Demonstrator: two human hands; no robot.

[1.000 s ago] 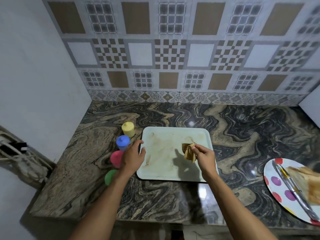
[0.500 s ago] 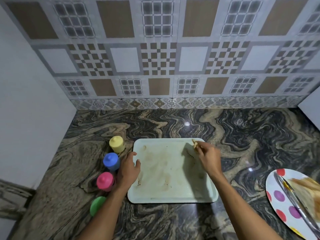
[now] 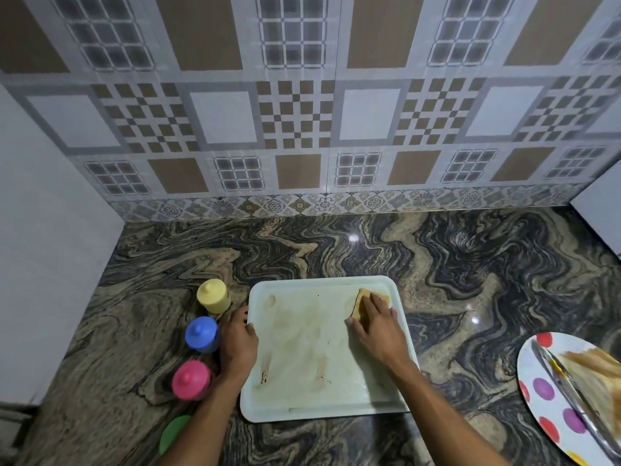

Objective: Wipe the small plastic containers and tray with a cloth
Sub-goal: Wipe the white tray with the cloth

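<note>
A white plastic tray (image 3: 312, 403) smeared with brown stains lies on the marbled counter. My right hand (image 3: 376, 326) presses a yellow-brown cloth (image 3: 361, 299) flat on the tray's far right corner, fingers straight over it. My left hand (image 3: 238, 341) holds the tray's left rim, thumb over the edge. To the left of the tray stand small lidded containers in a row: yellow (image 3: 213, 295), blue (image 3: 201, 334), pink (image 3: 191, 380), and green (image 3: 174, 433), which my left forearm partly hides.
A white plate with coloured dots (image 3: 551, 401) sits at the right edge, carrying metal tongs (image 3: 568, 391) and a piece of food. A tiled wall backs the counter and a plain white wall closes the left side.
My right hand went from pinching the bunched cloth above the tray's middle to pressing it flat at the far right corner. My left hand stayed on the left rim. The camera moved closer.
</note>
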